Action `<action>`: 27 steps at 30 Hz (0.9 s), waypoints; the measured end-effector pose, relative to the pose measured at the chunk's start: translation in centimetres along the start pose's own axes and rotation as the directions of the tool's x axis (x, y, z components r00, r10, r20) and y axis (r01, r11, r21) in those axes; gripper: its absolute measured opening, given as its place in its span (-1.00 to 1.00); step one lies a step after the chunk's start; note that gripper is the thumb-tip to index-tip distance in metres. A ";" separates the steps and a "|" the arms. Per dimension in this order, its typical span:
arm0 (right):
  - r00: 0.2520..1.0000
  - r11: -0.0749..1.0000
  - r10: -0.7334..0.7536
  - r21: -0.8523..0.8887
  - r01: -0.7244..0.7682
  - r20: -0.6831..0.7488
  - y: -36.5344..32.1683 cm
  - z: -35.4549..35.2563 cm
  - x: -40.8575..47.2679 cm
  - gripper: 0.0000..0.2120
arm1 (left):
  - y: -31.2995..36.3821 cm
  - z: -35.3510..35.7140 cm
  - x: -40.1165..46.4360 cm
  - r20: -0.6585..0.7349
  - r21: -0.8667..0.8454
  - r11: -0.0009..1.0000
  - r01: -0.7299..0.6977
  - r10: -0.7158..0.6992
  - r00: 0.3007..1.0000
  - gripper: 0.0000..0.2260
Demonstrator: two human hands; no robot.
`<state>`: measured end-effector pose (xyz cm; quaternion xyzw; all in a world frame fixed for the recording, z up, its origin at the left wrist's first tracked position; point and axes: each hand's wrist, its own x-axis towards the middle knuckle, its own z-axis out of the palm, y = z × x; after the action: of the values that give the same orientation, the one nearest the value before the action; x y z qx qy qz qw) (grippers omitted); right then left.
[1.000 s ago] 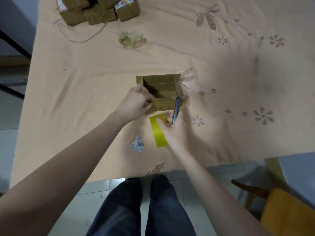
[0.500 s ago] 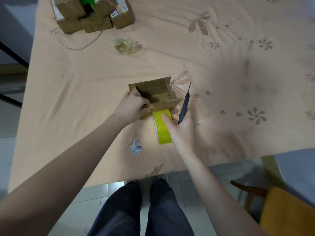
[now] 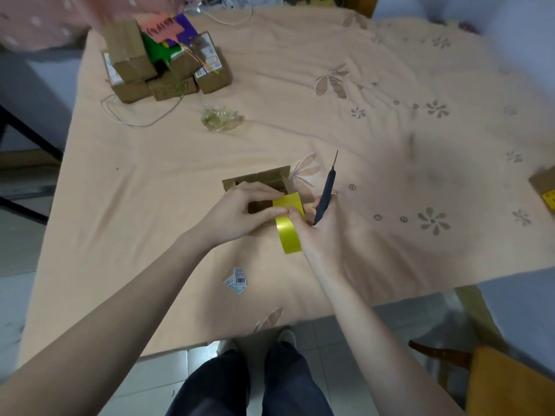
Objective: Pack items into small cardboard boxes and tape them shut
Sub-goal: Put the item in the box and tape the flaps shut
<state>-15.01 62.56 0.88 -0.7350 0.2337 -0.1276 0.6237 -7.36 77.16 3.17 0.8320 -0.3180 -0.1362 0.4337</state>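
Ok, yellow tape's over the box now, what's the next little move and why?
Probably press the yellow tape strip flat onto the small cardboard box. Its far end lies on the box under the left hand, while the rest curls loose toward the right hand, which also holds the cutter.

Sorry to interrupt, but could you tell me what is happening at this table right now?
A person stands at a table covered by a peach floral cloth and is taping a small cardboard box. The left hand rests on the box and pinches a strip of yellow tape laid over its near edge. The right hand holds the tape's lower part and also grips a dark utility knife, blade pointing away. A stack of packed boxes sits at the far left.
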 end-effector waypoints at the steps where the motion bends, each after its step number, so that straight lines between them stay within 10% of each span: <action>1: 1.000 1.000 -0.003 0.002 0.003 -0.001 -0.3 -0.1 0.0 -0.70 | 0.3 0.0 0.0 -0.025 -0.023 1.000 0.017 -0.018 1.000 -0.79; 9: 0.998 0.998 -0.064 -0.010 0.064 -0.028 -2.3 -0.7 0.0 -0.75 | 2.8 1.1 0.7 -0.256 -0.318 0.939 0.130 -0.217 0.942 -0.94; 27: 0.979 0.988 0.037 -0.156 -0.006 0.200 -1.3 -2.0 -1.2 -0.49 | 2.1 2.4 1.8 -0.337 -0.107 0.962 0.251 -0.273 0.901 -0.89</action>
<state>-16.74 61.62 2.64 -0.7876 0.1863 -0.0270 0.5867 -8.03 73.65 3.54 0.8644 -0.1172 -0.0535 0.4860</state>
